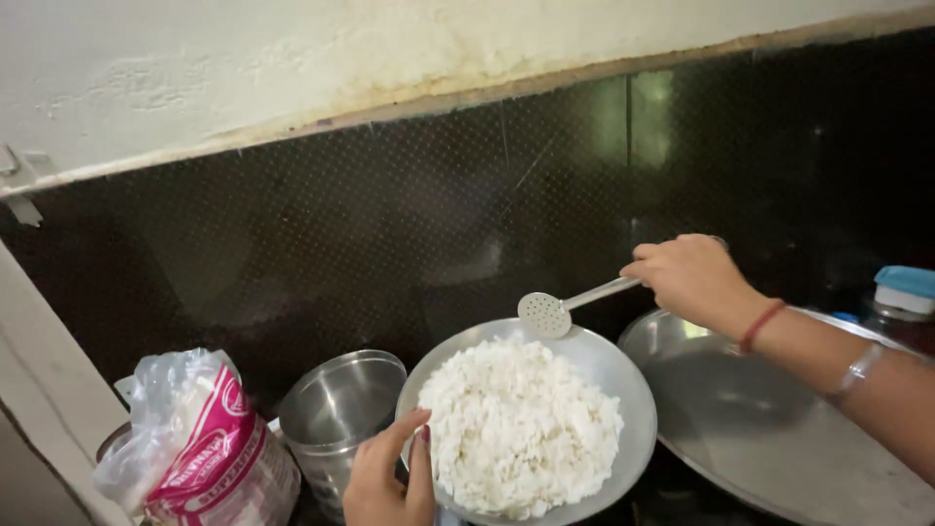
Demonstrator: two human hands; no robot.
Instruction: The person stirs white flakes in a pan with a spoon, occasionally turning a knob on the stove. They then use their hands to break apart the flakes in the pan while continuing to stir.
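Stirring a pan of white flakes with a slotted ladle

The person's left hand (388, 477) pinches the near rim of the pan (623, 375), thumb over the edge and fingers under it, while the right hand (690, 278) is curled closed around the handle of the slotted ladle (545, 314), whose round head hangs just above the far rim. The heap of white flakes (518, 429) fills the pan. To work it well, the ladle should likely slide under the heap from the far side, with the rim held steady, so nothing spills toward the steel pot (341, 409) or the big plate (769, 429).
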